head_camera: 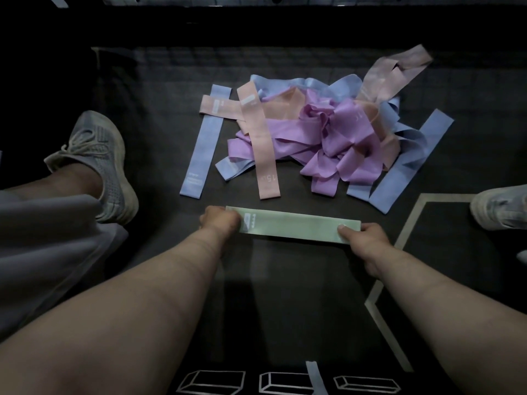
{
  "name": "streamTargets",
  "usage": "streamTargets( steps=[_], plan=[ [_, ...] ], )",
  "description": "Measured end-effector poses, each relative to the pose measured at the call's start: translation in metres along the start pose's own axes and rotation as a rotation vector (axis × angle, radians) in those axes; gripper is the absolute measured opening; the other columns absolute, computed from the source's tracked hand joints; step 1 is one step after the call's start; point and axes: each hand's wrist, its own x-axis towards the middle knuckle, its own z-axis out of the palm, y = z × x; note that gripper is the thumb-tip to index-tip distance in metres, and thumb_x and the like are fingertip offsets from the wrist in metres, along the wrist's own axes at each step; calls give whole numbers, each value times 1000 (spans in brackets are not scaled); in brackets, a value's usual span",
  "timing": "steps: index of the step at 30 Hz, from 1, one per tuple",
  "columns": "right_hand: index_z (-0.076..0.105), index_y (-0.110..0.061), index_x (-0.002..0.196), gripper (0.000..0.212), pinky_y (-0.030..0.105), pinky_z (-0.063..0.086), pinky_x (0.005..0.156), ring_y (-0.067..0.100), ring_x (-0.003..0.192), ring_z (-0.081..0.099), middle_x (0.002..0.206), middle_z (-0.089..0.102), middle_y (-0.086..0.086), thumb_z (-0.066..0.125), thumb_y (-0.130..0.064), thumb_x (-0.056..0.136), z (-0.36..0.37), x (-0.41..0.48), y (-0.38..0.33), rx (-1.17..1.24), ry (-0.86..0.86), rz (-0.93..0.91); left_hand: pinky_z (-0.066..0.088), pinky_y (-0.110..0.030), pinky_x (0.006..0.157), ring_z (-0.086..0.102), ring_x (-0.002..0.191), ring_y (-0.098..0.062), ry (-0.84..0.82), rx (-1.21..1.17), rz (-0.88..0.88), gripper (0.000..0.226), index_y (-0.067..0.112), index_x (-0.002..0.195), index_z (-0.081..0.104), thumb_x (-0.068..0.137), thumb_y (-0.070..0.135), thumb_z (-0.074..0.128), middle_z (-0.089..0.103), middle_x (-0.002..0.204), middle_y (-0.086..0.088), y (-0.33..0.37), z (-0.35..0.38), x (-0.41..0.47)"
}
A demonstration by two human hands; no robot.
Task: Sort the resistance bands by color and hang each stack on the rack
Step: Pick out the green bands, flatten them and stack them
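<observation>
A pale green resistance band (293,226) lies flat and stretched sideways on the dark mat (159,115). My left hand (219,220) grips its left end and my right hand (360,238) pinches its right end. Just beyond it sits a mixed heap of bands: purple ones (333,143) tangled in the middle, blue ones (204,143) at the left and right sides, and pink ones (258,138) lying across them. No rack is visible.
My left leg with a grey shoe (99,163) rests at the left of the mat, and my other shoe (499,208) shows at the right edge. White lines (399,243) mark the floor at right. A blue strip (315,377) lies near the bottom edge.
</observation>
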Motion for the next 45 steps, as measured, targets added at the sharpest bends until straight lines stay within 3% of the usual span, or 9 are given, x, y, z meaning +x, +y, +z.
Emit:
streamTargets(
  steps=[9,13,18,26,28,31,33,37,45],
  plan=[
    [62,-12,122,44,40,53,92,25,101,64,114,67,8,77,-35,87,0,6,3,-46,9,29,54,-44,97,63,108,-30,-55,38,57,61,23,112,57,53,35,68,61,122,-8,17,-15,-48],
    [51,-16,138,66,47,47,103,35,118,56,136,53,14,65,-56,88,4,1,1,-101,140,80,34,-43,115,41,132,-36,28,114,93,57,16,138,47,88,38,60,36,145,-12,33,-21,-82],
    [39,-13,150,60,48,30,114,42,136,37,153,30,20,33,-52,104,25,-5,0,-174,153,100,25,-39,114,30,136,-38,62,222,163,47,7,142,46,104,32,34,28,148,-17,26,-3,-83],
    [40,-11,148,58,49,31,116,42,135,38,151,32,21,37,-48,103,14,-3,3,-273,187,28,27,-43,114,33,137,-40,105,340,220,58,8,144,43,103,48,35,33,148,-22,30,-13,-85],
    [34,-13,152,67,48,29,116,37,139,33,153,29,16,52,-49,97,7,-13,1,-474,269,-192,25,-44,115,32,139,-35,182,452,367,71,14,150,35,95,56,49,32,150,-16,30,-19,-91],
    [35,-15,151,78,44,27,117,29,140,34,149,34,9,66,-49,88,3,-23,-1,-929,162,-783,22,-41,115,30,141,-27,116,978,958,92,24,154,26,80,60,68,30,152,-6,28,-23,-93],
    [27,-17,155,87,42,23,121,25,142,30,152,31,6,65,-55,87,8,-21,-9,-1191,-18,-870,21,-40,115,30,139,-27,21,1233,1165,97,25,154,25,76,59,73,29,152,-4,31,-21,-91],
    [19,-13,157,104,40,26,119,27,138,33,150,31,8,72,-58,80,25,-14,-21,-1331,-75,-833,32,-39,103,44,122,-28,82,1342,1215,77,20,142,38,78,48,71,44,135,-5,37,-8,-81],
    [46,-14,131,48,39,40,102,29,119,47,127,45,8,62,-32,90,37,0,-24,-1353,-91,-812,41,-37,95,52,117,-28,-30,1315,1164,46,19,125,50,87,39,66,50,128,-6,43,-8,-70]
  ],
)
